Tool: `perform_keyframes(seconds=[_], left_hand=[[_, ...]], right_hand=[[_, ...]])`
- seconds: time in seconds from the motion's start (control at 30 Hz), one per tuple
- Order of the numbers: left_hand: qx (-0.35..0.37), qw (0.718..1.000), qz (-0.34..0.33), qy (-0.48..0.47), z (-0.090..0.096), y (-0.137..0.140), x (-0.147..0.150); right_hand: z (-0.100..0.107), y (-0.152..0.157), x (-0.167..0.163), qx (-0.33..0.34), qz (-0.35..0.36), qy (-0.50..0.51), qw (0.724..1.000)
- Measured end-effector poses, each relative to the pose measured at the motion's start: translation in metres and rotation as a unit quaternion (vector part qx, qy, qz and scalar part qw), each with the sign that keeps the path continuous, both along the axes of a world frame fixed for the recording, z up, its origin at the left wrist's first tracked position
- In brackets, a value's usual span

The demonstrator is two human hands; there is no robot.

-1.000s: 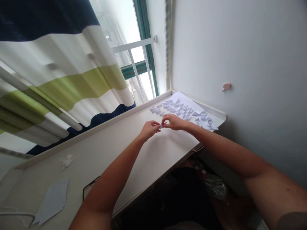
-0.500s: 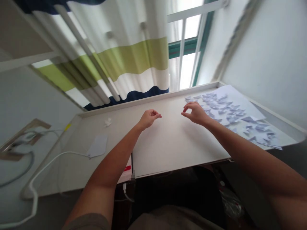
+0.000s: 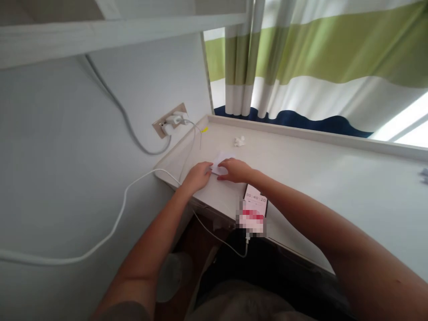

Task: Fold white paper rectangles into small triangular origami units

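Observation:
White paper lies on the left part of the desk, partly covered by my hands. At its left edge is my left hand, thumb and fingertips closed on the paper's edge. My right hand reaches in from the right, its fingers curved over the paper with the thumb apart from them. Just below my right wrist, a phone with a timer on its screen lies near the desk's front edge.
A small white crumpled object sits behind the paper. A white cable crosses at left, beside a wall socket with plugs. A raised rim runs along the back of the desk. A curtain hangs behind.
The view has swung left, so the folded paper pieces on the right are nearly out of sight. Both hands have moved from mid-desk to the paper at the left.

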State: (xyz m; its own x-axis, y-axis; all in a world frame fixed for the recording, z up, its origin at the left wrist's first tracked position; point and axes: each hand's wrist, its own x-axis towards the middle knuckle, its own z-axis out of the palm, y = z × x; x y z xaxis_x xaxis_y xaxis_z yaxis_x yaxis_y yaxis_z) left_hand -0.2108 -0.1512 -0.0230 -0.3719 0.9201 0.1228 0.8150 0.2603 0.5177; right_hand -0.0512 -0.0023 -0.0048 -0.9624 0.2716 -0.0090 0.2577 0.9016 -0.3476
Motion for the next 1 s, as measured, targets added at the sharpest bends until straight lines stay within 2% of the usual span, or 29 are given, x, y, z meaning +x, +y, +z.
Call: perform_keyframes(seconds=[0.13, 0.27, 0.37, 0.43, 0.5, 0.57, 0.63, 0.73, 0.83, 1.0], left_hand=[[-0.014, 0.999, -0.029, 0.032, -0.005, -0.011, -0.008], [0.029, 0.998, -0.063, 0.013, -0.007, -0.003, -0.012], [0.108, 0.992, -0.048, -0.051, -0.006, 0.01, -0.015], [0.168, 0.979, -0.042, -0.109, -0.002, 0.023, -0.013], [0.198, 0.962, -0.062, -0.176, 0.005, 0.039, -0.004], [0.188, 0.943, -0.104, -0.253, 0.012, 0.057, 0.014], [0.175, 0.916, -0.141, -0.331, 0.02, 0.077, 0.039], [0.185, 0.873, -0.158, -0.422, 0.029, 0.109, 0.088], [0.171, 0.84, -0.19, -0.479, 0.036, 0.14, 0.136], [0.094, 0.806, -0.253, -0.527, 0.038, 0.172, 0.193]], right_hand=[[0.004, -0.01, -0.013, 0.04, -0.011, -0.055, 0.998], [0.014, -0.012, -0.012, 0.055, -0.05, -0.06, 0.995], [0.023, -0.011, -0.005, 0.083, -0.082, 0.006, 0.993], [0.032, -0.008, 0.006, 0.089, -0.108, 0.061, 0.988], [0.041, -0.002, 0.024, 0.076, -0.139, 0.114, 0.981], [0.05, 0.007, 0.049, 0.044, -0.173, 0.173, 0.969], [0.057, 0.018, 0.08, -0.01, -0.212, 0.253, 0.944], [0.059, 0.035, 0.134, -0.138, -0.262, 0.381, 0.876], [0.054, 0.044, 0.189, -0.275, -0.276, 0.383, 0.838], [0.036, 0.042, 0.256, -0.369, -0.301, 0.434, 0.765]])
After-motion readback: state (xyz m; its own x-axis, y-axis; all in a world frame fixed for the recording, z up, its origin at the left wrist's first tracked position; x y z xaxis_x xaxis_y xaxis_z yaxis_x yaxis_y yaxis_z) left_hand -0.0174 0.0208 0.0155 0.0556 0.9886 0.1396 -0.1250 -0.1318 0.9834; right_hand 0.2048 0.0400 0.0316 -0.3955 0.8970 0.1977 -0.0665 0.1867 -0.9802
